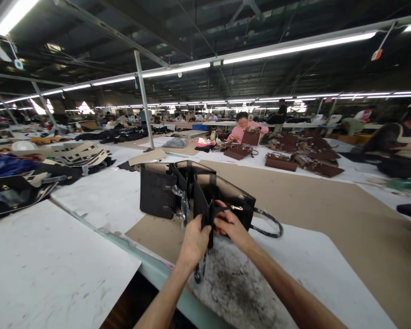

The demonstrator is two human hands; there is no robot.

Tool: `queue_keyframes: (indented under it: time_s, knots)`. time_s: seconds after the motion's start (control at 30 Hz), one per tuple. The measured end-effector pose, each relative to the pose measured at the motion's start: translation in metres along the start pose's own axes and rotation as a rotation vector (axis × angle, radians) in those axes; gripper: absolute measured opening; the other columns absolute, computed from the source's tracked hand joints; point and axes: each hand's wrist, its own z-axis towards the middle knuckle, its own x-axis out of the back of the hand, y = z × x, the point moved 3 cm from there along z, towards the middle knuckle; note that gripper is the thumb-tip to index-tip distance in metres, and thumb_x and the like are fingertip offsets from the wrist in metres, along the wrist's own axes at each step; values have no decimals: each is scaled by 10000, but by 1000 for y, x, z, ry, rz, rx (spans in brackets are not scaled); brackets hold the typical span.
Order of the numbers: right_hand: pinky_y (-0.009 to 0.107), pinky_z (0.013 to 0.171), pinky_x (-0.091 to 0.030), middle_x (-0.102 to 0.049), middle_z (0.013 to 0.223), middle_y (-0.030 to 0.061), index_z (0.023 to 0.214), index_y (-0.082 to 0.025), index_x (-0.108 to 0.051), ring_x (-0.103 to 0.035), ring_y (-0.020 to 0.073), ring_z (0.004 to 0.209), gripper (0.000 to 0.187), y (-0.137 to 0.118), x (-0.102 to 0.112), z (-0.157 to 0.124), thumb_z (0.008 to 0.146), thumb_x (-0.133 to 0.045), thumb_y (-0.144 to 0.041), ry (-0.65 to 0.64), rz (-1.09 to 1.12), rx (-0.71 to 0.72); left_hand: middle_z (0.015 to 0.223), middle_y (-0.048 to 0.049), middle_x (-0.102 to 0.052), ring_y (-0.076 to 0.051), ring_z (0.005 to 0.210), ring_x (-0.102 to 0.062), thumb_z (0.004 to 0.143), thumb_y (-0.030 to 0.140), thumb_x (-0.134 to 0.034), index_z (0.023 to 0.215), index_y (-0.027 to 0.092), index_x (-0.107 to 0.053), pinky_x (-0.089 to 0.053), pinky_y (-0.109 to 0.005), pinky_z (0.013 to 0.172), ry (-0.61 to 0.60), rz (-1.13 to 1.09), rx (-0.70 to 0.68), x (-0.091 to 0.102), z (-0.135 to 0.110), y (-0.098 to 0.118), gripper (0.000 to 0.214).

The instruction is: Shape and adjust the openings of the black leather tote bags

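A black handbag point(201, 196) with a beige lining stands upright and open on the table in front of me. My left hand point(195, 240) grips its near edge, thumb and fingers closed on the black side. Close beside it, my right hand point(228, 224) has its fingers bent around a black strap with a gold metal clasp point(237, 208), against the bag's side. A looped handle point(270, 228) in clear wrap sticks out to the right. Behind and to the left stands another black bag point(156, 191), its wrapped handle point(182, 201) hanging at the side.
Brown paper point(311, 196) and white sheets point(99, 192) cover the table. Brown bags point(301, 153) lie in heaps farther back, where a person in pink point(246, 130) holds one. Black bag pieces point(17, 192) lie at left. A metal post point(144, 100) rises behind the bags.
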Motion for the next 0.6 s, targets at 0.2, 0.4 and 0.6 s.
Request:
queue_keyframes:
  time_s: [0.2,0.4,0.6]
  knots:
    - [322,744,-446,-580,974,69,921,-142,-607,-544,182,786,242,-46,32,-11,773,-519,-312,153,-531,100,607,-11,-583,-167,660,-550,704,279,-539,974,111,-629,-445,-231,617,15,-99,-51,38,-12,35,330]
    - [414,912,-364,-552,1091,92,1054,-188,-579,-475,258,1029,287,-51,17,-74,861,-390,-285,169,-1082,266,656,-23,-618,-189,724,-573,734,380,-525,1057,129,-585,-466,-266,684,-69,-181,85,42,-63,22,414]
    - [443,714,-444,-638,814,116,870,-197,-654,-578,309,796,291,7,9,-108,839,-373,-260,44,-1261,92,972,-76,-634,-236,958,-548,688,435,-531,1074,149,-550,-438,-303,833,37,-88,246,25,-104,-27,481]
